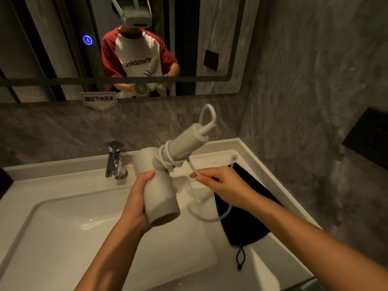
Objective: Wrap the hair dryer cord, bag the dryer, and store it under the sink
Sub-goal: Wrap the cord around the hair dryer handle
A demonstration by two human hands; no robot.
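My left hand (pixel 137 196) grips the barrel of a white hair dryer (pixel 159 196) over the sink, its handle (pixel 184 143) pointing up and to the right. Several turns of the white cord (pixel 168 161) are wound around the base of the handle. My right hand (pixel 222 183) pinches the loose cord a little right of the dryer; the rest of the cord (pixel 207 218) hangs in a loop below. A black drawstring bag (pixel 241 225) lies flat on the counter at the right, partly under my right forearm.
The white sink basin (pixel 63 234) fills the lower left, with a chrome faucet (pixel 114 160) behind it. A mirror (pixel 63 49) hangs above, showing a person's reflection. A black wall holder (pixel 369 135) sits at the right on the grey stone wall.
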